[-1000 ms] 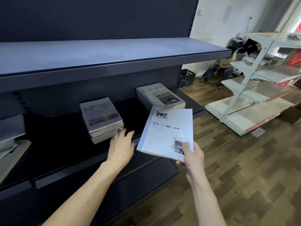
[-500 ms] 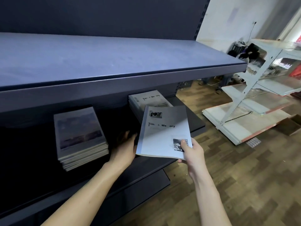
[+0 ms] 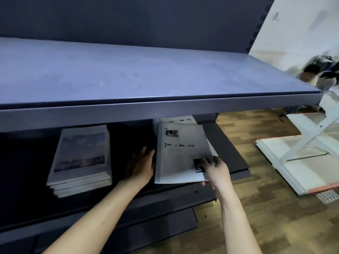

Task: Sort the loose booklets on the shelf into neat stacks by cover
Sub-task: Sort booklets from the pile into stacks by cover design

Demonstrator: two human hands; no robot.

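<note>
My right hand (image 3: 217, 171) grips the lower right corner of a white booklet (image 3: 178, 156) titled "Time & Memory". The booklet lies tilted over the stack of matching white booklets (image 3: 180, 120), whose top edge shows just under the upper shelf. My left hand (image 3: 141, 165) is open on the dark lower shelf (image 3: 225, 143), its fingers beside the booklet's left edge. A neat stack of booklets with a landscape photo cover (image 3: 81, 160) sits further left on the same shelf.
The wide blue-grey upper shelf (image 3: 146, 79) overhangs the lower one and hides its back part. To the right, on the wooden floor, lie white shelf panels and a frame (image 3: 302, 158). A blurred person (image 3: 311, 74) is at the far right.
My right hand has carried the white booklet in under the upper shelf and over the matching stack. My left hand has moved right, up to the booklet's left edge. The view has shifted closer.
</note>
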